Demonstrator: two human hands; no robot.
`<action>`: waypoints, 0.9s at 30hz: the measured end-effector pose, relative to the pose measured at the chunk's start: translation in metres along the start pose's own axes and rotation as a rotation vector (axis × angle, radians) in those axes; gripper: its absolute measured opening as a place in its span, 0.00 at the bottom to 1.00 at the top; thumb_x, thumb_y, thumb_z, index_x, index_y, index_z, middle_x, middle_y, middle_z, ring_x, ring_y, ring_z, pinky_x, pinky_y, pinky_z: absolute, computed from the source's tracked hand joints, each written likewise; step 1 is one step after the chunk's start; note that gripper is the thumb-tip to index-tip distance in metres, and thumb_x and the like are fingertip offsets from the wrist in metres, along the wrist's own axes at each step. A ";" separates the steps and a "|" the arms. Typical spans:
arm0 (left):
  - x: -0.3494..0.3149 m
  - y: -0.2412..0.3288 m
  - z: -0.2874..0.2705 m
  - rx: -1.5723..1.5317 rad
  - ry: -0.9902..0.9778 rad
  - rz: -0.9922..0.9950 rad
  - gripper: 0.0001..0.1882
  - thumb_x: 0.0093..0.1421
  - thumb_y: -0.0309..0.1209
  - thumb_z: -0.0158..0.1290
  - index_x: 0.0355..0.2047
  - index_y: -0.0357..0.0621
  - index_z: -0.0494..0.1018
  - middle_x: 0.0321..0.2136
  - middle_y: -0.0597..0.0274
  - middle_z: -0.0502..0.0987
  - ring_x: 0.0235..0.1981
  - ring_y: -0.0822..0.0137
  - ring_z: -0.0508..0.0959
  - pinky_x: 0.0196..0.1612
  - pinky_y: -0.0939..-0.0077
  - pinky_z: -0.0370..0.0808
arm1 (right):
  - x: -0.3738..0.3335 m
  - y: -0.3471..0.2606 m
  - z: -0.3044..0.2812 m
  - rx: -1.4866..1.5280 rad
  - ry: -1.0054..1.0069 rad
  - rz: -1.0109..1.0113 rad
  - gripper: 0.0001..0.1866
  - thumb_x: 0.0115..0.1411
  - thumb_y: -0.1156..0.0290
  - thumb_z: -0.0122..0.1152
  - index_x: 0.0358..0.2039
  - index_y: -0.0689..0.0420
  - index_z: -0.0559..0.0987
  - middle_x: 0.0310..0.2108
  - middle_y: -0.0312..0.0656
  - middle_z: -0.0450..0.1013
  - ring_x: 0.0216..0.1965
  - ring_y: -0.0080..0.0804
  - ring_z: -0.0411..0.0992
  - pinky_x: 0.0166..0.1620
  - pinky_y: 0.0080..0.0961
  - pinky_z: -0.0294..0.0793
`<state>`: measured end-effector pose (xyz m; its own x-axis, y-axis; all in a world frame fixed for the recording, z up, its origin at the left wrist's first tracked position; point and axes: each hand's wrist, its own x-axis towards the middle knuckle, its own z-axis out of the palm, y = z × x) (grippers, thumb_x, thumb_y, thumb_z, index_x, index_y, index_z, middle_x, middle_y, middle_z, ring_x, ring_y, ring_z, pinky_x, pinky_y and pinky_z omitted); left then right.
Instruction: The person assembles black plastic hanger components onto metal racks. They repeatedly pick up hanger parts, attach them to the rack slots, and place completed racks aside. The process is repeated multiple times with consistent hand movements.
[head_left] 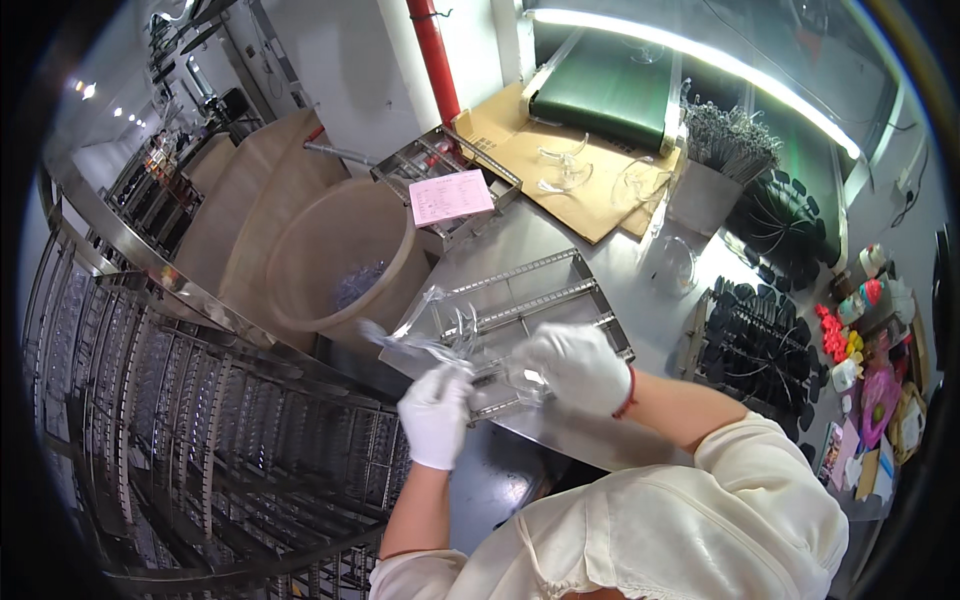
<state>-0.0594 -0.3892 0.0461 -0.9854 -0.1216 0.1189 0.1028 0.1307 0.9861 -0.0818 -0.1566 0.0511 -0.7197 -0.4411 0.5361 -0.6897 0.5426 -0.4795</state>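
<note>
A metal rack (535,265) with notched bars lies on the steel table in front of me. My left hand (437,412), in a white glove, is closed on several clear curved plastic pieces (420,346) that stick up over the rack's left side. More transparent pieces (465,322) stand in the notches close by. Over the rack's near right part is my right hand (578,366), also gloved, its fingers bent together. At its fingertips shows a clear plastic piece (528,378) with a bright glint; motion blurs its outline.
Left of the table stands a large beige tub (345,255) with clear scraps inside. A pink paper (450,197) lies on another rack. Cardboard (590,205) holding clear pieces, a box of wire hooks (715,180) and black-tipped racks (760,350) are at right. Stacked racks (230,430) fill the lower left.
</note>
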 end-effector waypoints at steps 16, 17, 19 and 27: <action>0.037 -0.025 -0.062 -0.265 -0.120 -0.165 0.12 0.67 0.29 0.59 0.44 0.31 0.79 0.27 0.61 0.81 0.17 0.82 0.69 0.20 0.88 0.63 | 0.106 0.073 0.066 -0.234 -0.584 0.663 0.32 0.71 0.45 0.43 0.42 0.61 0.85 0.40 0.58 0.81 0.44 0.58 0.79 0.50 0.47 0.77; 0.038 -0.020 -0.062 -0.271 -0.199 -0.171 0.13 0.67 0.30 0.59 0.44 0.30 0.79 0.28 0.60 0.82 0.18 0.82 0.70 0.21 0.88 0.64 | 0.112 0.067 0.059 -0.258 -0.541 0.686 0.33 0.72 0.44 0.41 0.42 0.61 0.85 0.39 0.58 0.81 0.44 0.59 0.79 0.50 0.47 0.77; 0.038 -0.013 -0.048 -0.269 -0.331 -0.078 0.17 0.67 0.34 0.59 0.45 0.28 0.78 0.31 0.55 0.84 0.19 0.80 0.70 0.23 0.88 0.65 | 0.104 0.092 0.056 0.313 -0.581 0.805 0.35 0.71 0.40 0.43 0.40 0.62 0.85 0.32 0.51 0.82 0.37 0.43 0.82 0.44 0.39 0.79; 0.111 -0.017 -0.044 -0.680 -0.160 -0.338 0.23 0.74 0.45 0.46 0.47 0.34 0.74 0.28 0.53 0.81 0.13 0.76 0.67 0.18 0.85 0.67 | 0.064 0.061 0.019 0.305 -0.189 0.642 0.18 0.69 0.58 0.58 0.42 0.61 0.83 0.30 0.48 0.81 0.36 0.38 0.81 0.41 0.33 0.79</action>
<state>-0.1650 -0.4486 0.0478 -0.9803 0.1030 -0.1688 -0.1977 -0.5269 0.8266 -0.1713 -0.1649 0.0430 -0.9717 -0.2340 -0.0315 -0.0990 0.5248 -0.8454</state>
